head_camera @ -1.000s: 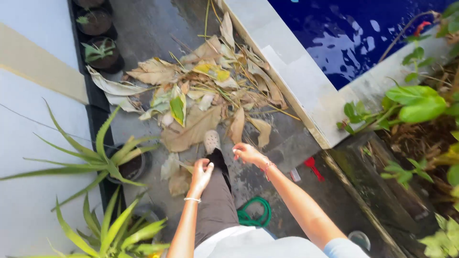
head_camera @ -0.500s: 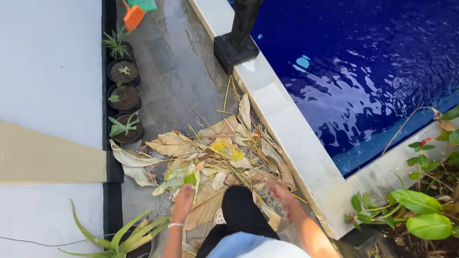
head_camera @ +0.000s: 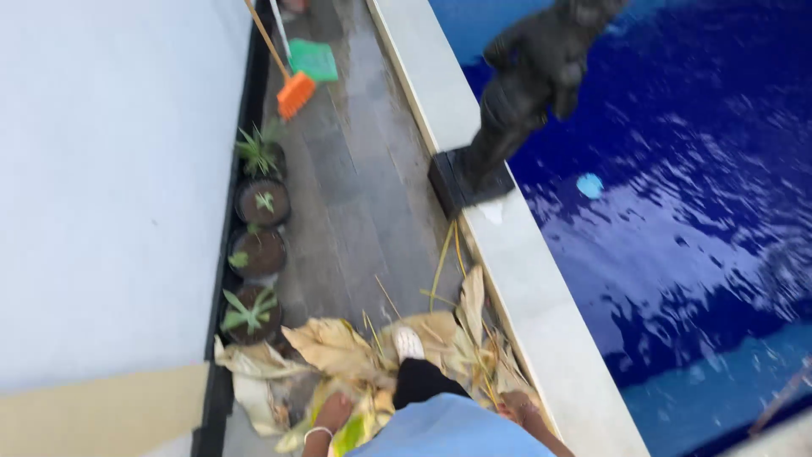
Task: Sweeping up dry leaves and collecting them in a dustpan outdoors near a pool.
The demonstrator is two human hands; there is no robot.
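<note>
Down at the bottom edge, both hands sink into the pile of dry leaves (head_camera: 347, 347) on the grey path (head_camera: 355, 195) between the white wall (head_camera: 110, 169) and the pool edge (head_camera: 507, 279). The left hand (head_camera: 331, 412) rests on the leaves; the right hand (head_camera: 518, 408) does too. Whether their fingers are spread or curled, I cannot tell. Potted plants (head_camera: 260, 203) line the wall.
</note>
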